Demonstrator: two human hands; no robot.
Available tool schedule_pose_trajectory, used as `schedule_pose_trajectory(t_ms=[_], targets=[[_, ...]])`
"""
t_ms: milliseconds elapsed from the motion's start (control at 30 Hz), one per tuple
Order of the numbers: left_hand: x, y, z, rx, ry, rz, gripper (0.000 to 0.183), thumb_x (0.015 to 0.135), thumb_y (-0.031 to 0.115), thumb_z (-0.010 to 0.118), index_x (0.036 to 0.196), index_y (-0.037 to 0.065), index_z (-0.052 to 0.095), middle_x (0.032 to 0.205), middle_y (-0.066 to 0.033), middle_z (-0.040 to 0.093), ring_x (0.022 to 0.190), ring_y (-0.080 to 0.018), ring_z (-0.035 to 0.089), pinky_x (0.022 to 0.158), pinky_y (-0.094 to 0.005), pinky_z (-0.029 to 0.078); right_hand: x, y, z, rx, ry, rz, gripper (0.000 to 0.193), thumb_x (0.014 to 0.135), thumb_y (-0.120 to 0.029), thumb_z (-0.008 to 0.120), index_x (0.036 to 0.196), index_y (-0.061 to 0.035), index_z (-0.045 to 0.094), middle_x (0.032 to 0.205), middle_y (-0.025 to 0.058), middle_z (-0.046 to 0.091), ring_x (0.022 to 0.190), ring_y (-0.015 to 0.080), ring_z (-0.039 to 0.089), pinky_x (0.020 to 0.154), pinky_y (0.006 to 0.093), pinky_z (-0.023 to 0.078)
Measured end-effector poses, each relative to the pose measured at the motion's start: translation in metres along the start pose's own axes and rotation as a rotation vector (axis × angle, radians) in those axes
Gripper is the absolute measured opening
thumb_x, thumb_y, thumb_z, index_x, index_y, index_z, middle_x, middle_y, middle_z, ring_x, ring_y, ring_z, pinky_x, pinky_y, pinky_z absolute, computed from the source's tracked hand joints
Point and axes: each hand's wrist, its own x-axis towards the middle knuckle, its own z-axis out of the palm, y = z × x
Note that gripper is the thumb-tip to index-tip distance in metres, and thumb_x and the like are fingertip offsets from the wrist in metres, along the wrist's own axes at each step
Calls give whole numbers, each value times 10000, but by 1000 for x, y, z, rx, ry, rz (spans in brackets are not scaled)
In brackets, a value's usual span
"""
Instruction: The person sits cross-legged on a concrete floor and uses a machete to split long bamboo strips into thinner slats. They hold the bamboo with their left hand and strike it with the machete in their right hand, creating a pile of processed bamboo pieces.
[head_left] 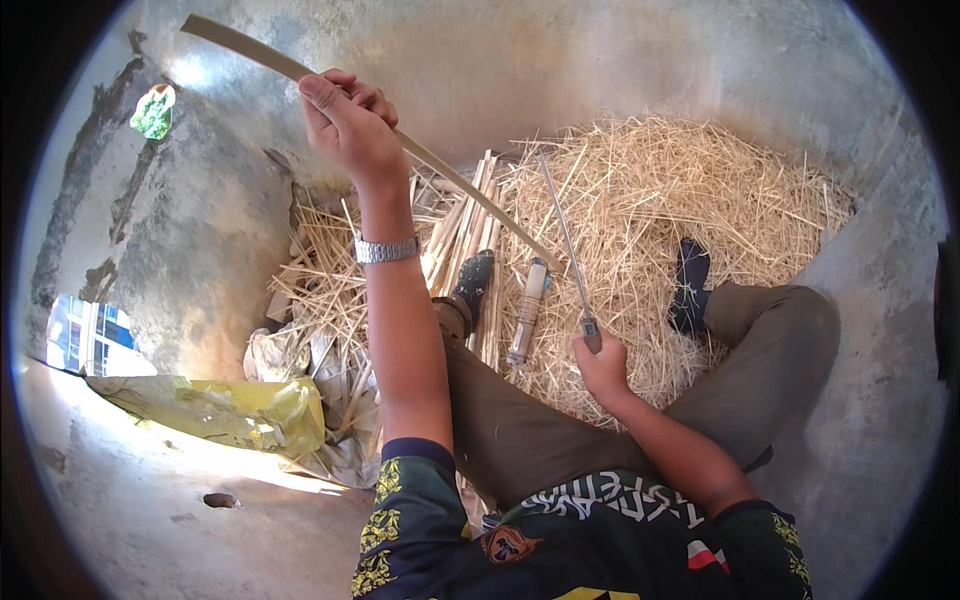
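My left hand (350, 128), raised at the upper left, is closed round a long flat bamboo strip (462, 182). The strip slants from the upper left down to the right, its lower end close to the knife blade; whether they touch I cannot tell. In my right hand (603, 370), low over the straw, is the grip of a knife (573, 255) with a long, narrow blade pointing up and away from me. Between my feet lies a short, pale brown piece (526, 312) with darker ends, its kind unclear.
Thin shavings like straw (680, 180) are heaped ahead and to the right. Several split strips (466, 220) lie by my left foot (474, 280). My right foot (689, 285) rests on the heap. Rough walls (600, 60) surround me; a yellow sheet (250, 412) lies at left.
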Motion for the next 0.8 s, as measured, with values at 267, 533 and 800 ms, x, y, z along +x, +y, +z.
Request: schedule_pose_trajectory(t_ms=[267, 533, 800], targets=[[-6, -14, 6, 45, -54, 37, 466, 1080, 517, 404, 879, 98, 436, 618, 18, 364, 463, -81, 362, 423, -255, 304, 13, 37, 2, -231, -132, 251, 353, 828, -291, 705, 722, 38, 634, 642, 139, 633, 570, 225, 610, 593, 417, 481], [-3, -13, -3, 54, -43, 32, 472, 1089, 502, 389, 871, 87, 444, 628, 9, 383, 471, -84, 370, 428, -258, 307, 2, -17, -4, 156, -1, -9, 266, 884, -209, 702, 731, -29, 577, 588, 38, 560, 489, 121, 508, 479, 324, 404], [-9, -18, 7, 56, -56, 56, 463, 1091, 488, 395, 871, 83, 438, 638, 5, 397, 477, -86, 383, 431, -257, 320, 18, 15, -5, -50, -128, 472, 238, 848, -150, 720, 735, -59, 531, 554, 15, 503, 399, 123, 453, 375, 314, 357]])
